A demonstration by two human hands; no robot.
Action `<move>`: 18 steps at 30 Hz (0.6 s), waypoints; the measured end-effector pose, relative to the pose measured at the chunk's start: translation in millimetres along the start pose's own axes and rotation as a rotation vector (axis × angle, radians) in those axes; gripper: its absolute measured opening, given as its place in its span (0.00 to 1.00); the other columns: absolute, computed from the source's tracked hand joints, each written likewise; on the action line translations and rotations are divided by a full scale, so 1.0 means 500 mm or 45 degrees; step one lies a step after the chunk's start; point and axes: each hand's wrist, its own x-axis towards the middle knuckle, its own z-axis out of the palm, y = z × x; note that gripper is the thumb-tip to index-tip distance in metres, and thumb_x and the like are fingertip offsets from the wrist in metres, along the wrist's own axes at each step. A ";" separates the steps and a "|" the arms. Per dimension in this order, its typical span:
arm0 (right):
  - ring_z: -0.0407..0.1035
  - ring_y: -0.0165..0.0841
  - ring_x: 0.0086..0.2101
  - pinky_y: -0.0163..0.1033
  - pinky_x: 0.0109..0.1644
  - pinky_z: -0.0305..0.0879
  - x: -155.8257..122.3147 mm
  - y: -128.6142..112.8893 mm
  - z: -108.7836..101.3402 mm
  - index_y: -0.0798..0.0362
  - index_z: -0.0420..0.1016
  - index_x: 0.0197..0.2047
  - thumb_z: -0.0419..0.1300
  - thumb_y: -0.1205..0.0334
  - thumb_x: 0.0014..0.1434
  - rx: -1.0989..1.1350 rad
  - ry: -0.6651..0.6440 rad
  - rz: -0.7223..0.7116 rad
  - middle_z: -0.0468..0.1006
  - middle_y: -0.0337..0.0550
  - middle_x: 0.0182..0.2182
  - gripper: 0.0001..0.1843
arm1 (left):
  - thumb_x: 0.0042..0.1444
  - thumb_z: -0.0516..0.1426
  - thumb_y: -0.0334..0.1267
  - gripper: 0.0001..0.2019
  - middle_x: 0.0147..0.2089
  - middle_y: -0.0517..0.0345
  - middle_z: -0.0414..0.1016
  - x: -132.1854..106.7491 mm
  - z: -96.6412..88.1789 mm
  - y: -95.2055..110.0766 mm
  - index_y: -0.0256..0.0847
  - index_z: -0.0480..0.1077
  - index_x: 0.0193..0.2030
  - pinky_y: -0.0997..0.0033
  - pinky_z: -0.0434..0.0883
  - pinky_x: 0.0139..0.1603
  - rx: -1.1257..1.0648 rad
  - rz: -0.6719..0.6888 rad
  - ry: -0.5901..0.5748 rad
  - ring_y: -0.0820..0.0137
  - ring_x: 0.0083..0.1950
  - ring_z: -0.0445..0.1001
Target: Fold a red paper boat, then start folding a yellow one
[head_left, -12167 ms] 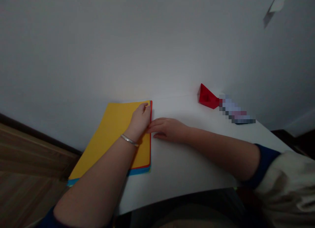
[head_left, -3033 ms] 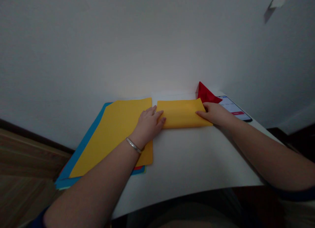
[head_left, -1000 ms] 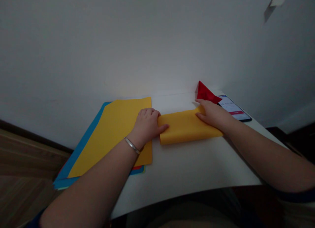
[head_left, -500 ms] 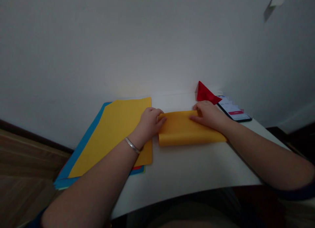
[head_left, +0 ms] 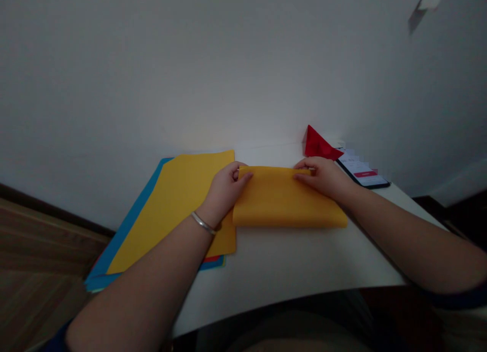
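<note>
A folded yellow sheet of paper (head_left: pixel 285 200) lies across the middle of the white table (head_left: pixel 289 260). My left hand (head_left: pixel 224 187), with a silver bracelet on the wrist, pinches the sheet's far left corner. At the far right corner my right hand (head_left: pixel 323 174) pinches the same sheet. Both hands have their fingers closed on the paper's far edge, which is lifted slightly off the table.
A stack of coloured paper (head_left: pixel 171 210), yellow on top with blue and red beneath, lies at the left and overhangs the table edge. A red folded paper shape (head_left: pixel 317 145) stands by the wall. A phone (head_left: pixel 361 172) lies at the right. White wall behind.
The yellow sheet was taken from the stack and folded. In the last second it slid toward me and both hands shifted to pinch its far corners.
</note>
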 end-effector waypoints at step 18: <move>0.74 0.36 0.34 0.41 0.38 0.68 -0.002 0.003 0.003 0.47 0.83 0.35 0.61 0.56 0.56 0.101 0.064 0.003 0.82 0.42 0.32 0.10 | 0.59 0.53 0.43 0.14 0.20 0.70 0.47 -0.007 -0.004 0.011 0.41 0.71 0.49 0.75 0.48 0.22 -0.028 0.095 0.115 0.76 0.20 0.48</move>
